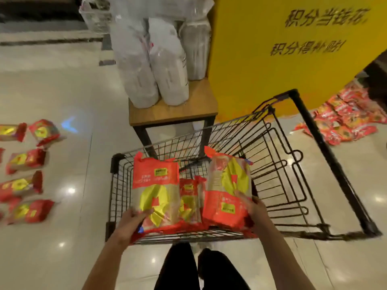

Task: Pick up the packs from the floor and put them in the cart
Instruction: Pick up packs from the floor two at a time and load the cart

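Surface: glossy pale tiled floor (62, 97) in a shop interior, ceiling lights mirrored in it. A small wooden counter (188, 107) on black legs stands beyond the cart, carrying white wrapped bundles (161, 65); a yellow sign (282, 59) with dark characters rises beside it.

Black wire cart (278, 164) sits in front of the person, black trousers visible at its near edge.

Left hand (130, 221): fingers closed on the lower corner of a red-and-yellow pack (156, 189), held over the cart's near-left corner, long axis running away from the person, red header band at the far end.

Right hand (254, 208): fingers gripping the near end of a second pack (227, 189), same long axis, but reversed (red band nearest the person).

Between them a third pack (189, 198) stands inside the cart basket.

More packs (25, 185) lie flat on the floor towards its left edge, long axes mostly crosswise. Red heap (345, 118) at the far right, blurred.
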{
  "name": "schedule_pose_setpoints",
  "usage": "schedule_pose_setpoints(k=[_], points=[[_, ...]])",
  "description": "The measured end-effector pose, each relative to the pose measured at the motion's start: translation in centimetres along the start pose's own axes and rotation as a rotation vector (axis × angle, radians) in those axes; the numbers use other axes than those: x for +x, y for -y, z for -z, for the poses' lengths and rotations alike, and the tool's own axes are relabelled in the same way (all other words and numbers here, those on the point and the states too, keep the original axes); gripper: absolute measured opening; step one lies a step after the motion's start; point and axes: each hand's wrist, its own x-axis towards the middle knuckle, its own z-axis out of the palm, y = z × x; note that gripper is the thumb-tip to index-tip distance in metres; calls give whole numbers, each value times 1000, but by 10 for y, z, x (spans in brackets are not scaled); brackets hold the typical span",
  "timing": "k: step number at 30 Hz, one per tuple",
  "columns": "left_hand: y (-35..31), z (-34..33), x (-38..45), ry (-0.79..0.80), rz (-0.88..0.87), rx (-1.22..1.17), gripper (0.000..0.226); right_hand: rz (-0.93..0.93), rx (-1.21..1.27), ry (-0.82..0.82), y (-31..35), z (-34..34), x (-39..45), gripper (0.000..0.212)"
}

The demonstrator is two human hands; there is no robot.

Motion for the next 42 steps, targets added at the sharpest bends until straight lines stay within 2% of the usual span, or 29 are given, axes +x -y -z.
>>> schedule_pose_setpoints(k=[1, 3, 4, 6, 7, 9, 11, 12, 13, 14, 15, 17, 19, 22, 27, 30, 33, 39, 42], points=[[16, 2, 10, -38, 29, -42, 83, -38, -4, 0, -5, 1, 13, 85], [34, 3, 25, -128, 76, 11, 86, -111, 11, -29, -12, -1, 36, 65], [43, 2, 39, -156, 106, 8, 79, -135, 1, -44, -18, -1, 52, 55], [55, 5, 62, -181, 168, 24, 45, -168, -50, -64, -30, -2, 81, 60], [59, 7, 75, -180, 179, 11, 42, -167, -79, -62, -36, -3, 97, 64], [73, 12, 105, -176, 228, 17, 58, -157, -151, -62, -48, -7, 125, 52], [80, 13, 123, -180, 257, 5, 38, -143, -203, -61, -50, -5, 148, 44], [93, 15, 139, -174, 271, -8, 29, -147, -241, -48, -59, -5, 164, 49], [103, 17, 151, -184, 289, 23, 28, -142, -297, -33, -68, -4, 178, 62], [112, 18, 160, -192, 312, 43, 30, -165, -355, -18, -79, -2, 189, 74], [118, 19, 166, -187, 310, 66, 36, -194, -388, -7, -87, -1, 196, 76], [129, 28, 178, -174, 311, 53, 44, -236, -418, -10, -103, 1, 206, 66], [135, 35, 187, -172, 320, 14, 49, -252, -437, -20, -114, -2, 212, 66], [134, 38, 192, -130, 347, -9, 37, -229, -476, -46, -125, -9, 216, 68], [144, 39, 202, -89, 348, 47, 42, -204, -665, -107, -133, -23, 222, 59], [145, 35, 205, -93, 363, 60, 29, -183, -695, -157, -140, -28, 225, 66], [148, 36, 211, -88, 376, 54, 20, -175, -699, -190, -141, -31, 224, 60], [154, 39, 220, -139, 444, 106, 45, -180, -670, -318, -146, -44, 208, 58], [157, 39, 222, -140, 452, 113, 44, -183, -698, -364, -145, -46, 204, 59]])
